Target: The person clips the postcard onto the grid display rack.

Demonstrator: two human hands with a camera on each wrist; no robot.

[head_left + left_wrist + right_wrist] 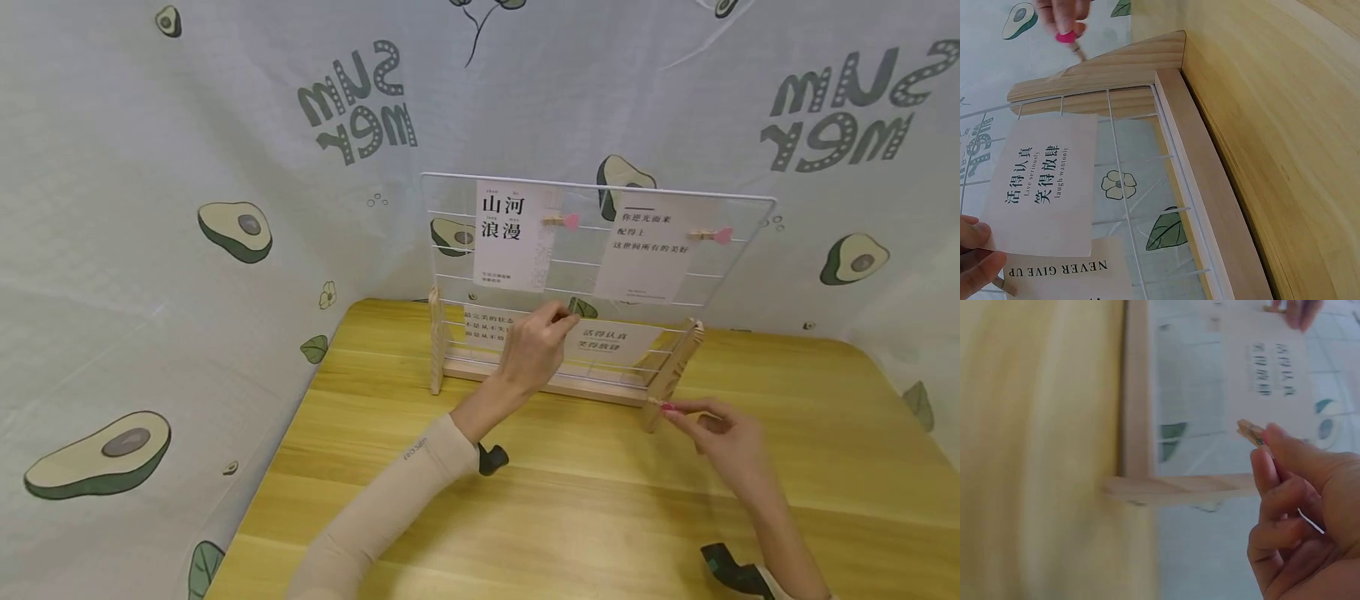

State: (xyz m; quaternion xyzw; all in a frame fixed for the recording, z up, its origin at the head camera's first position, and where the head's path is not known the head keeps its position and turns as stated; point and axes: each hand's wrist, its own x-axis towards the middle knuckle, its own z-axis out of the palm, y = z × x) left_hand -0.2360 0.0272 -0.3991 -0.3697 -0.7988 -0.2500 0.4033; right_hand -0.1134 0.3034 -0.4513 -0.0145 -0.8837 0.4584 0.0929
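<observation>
My left hand (534, 346) pinches one edge of a white card (1054, 187) printed with dark Chinese characters. It holds the card against the lower right part of a white wire grid rack (585, 260). Between thumb and forefinger, my right hand (731, 446) pinches a small wooden clothespin (1250, 432) with a pink end. That hand is at the right wooden leg (675, 367) of the rack, apart from the card. In the left wrist view, another card (1066, 272) reading "NEVER GIVE UP" lies beside the held one.
Two printed cards, a left one (510, 250) and a right one (645, 258), hang on the upper grid by pink-heart clothespins (572, 222). A third card (480, 325) is at lower left. The rack stands on a wooden table (585, 500) before an avocado-print cloth (300, 125).
</observation>
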